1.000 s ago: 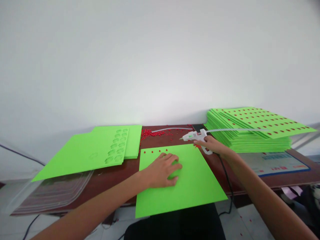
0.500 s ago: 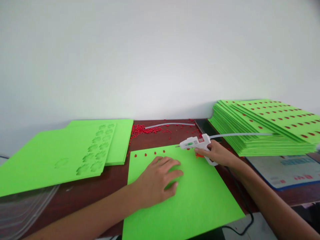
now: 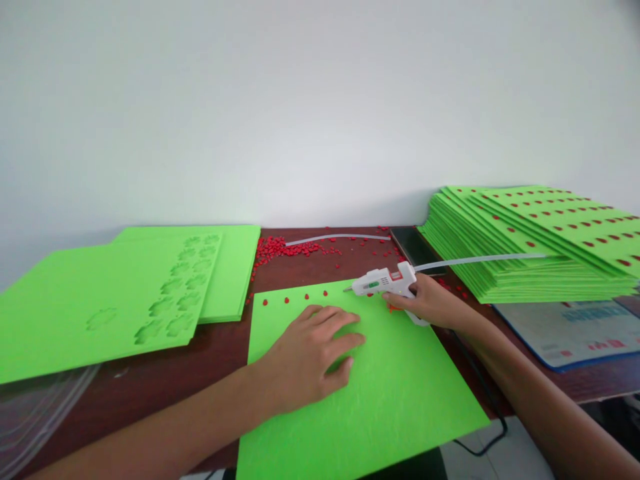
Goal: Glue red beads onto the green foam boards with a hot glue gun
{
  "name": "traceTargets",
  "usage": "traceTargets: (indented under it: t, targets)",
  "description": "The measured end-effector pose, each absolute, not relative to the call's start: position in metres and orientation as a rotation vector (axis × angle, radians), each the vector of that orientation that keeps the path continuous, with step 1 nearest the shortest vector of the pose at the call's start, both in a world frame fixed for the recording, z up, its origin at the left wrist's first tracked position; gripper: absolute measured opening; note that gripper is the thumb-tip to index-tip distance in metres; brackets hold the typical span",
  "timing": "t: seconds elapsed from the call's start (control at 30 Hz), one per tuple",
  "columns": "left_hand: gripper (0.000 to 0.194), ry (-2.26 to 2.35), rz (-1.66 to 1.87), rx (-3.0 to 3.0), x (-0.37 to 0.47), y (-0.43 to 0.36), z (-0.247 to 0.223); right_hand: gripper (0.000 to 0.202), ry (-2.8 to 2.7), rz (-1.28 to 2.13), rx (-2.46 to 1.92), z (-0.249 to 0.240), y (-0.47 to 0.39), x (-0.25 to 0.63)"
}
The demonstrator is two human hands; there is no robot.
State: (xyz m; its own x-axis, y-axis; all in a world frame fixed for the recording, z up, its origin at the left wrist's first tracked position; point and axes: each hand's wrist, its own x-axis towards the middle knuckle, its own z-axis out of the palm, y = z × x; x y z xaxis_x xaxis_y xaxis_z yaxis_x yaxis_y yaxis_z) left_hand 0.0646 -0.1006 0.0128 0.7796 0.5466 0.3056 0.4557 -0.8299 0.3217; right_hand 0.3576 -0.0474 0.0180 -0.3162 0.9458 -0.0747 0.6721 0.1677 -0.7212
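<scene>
A green sheet (image 3: 390,387) lies in front of me, with a row of small red pieces (image 3: 287,301) near its far edge. On the middle of this sheet rests my left hand (image 3: 320,353), fingers spread, holding nothing. My right hand (image 3: 425,300) grips a white glue gun (image 3: 383,283) by its handle. The gun's nozzle points left, just above the sheet near the far edge, a little right of the red pieces. A long translucent glue stick (image 3: 480,259) sticks out of the gun's back.
Loose red pieces (image 3: 273,247) lie in a heap by the wall, beside another glue stick (image 3: 340,236). Green sheets with cutouts (image 3: 125,293) are at left. A tall stack of green sheets (image 3: 525,280) stands at right, near a dark phone (image 3: 414,247) and a blue-edged board (image 3: 570,333).
The glue gun in my right hand has moved slightly left along the sheet's far edge. My left hand stays in place on the sheet. The whole view has shifted a little.
</scene>
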Motion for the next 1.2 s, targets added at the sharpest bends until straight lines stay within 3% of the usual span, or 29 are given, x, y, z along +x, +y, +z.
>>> traceTargets:
  t: [0.77,1.2]
  targets:
    - [0.032,0.773,0.585,2.752,0.065,-0.102,0.013,0.022,-2.043,0.898,-1.535,0.026,-0.049,0.360]
    - [0.027,0.803,0.563,2.752,0.064,-0.103,0.016,0.038,-2.013,0.977,-1.574,0.025,-0.047,0.368]
